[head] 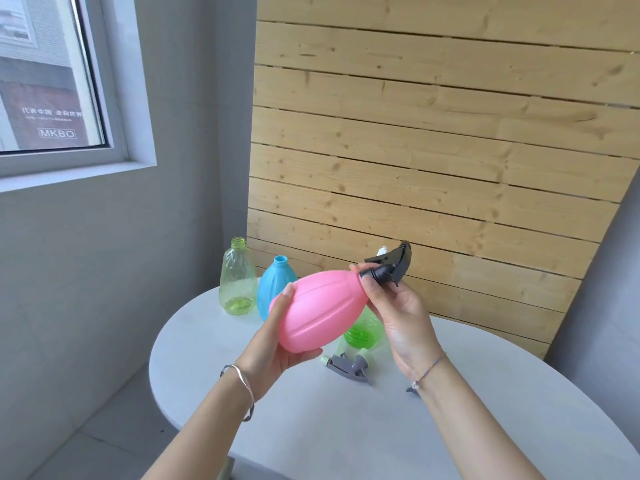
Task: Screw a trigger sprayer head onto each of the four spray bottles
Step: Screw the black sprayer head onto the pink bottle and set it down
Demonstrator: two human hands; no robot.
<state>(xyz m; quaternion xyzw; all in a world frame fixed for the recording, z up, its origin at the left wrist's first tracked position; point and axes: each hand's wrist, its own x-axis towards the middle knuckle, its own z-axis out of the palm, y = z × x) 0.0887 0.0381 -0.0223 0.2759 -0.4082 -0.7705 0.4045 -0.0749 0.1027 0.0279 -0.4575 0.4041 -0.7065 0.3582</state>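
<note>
Pink bottle at frame centre, long axis tilted, neck toward upper right; left hand cupping its base; right hand fingers closed on black sprayer head at neck

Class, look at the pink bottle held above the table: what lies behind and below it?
A bright green bottle shows partly behind the pink bottle, and a grey sprayer head lies on the table. The green bottle's neck is covered.

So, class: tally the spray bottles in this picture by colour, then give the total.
Pink: 1, held in both hands
Blue: 1
Yellow-green, clear: 1
Green: 1, mostly hidden behind the pink one
Total: 4 bottles
</note>
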